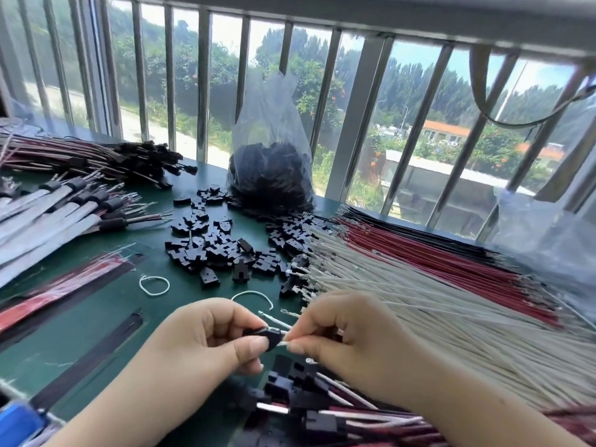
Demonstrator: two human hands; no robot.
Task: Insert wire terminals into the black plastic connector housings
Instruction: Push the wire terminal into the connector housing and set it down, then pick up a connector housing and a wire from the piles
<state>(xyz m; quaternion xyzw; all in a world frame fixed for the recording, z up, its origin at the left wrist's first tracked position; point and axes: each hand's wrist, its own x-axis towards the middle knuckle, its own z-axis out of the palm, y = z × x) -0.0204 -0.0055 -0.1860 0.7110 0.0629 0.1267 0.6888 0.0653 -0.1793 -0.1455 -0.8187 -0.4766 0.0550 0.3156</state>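
Black plastic, the connector housing (262, 336) sits pinched between thumb and forefinger of the left hand (206, 341), held just above the green table (106, 321). The right hand (338, 333) pinches a white wire (284, 343) at the housing's open end. To seat it well, I judge the terminal should go in straight, gripped close to the tip, until it locks. Loose housings (213, 250) and the fanned white wires (403, 285) lie near for the next piece.
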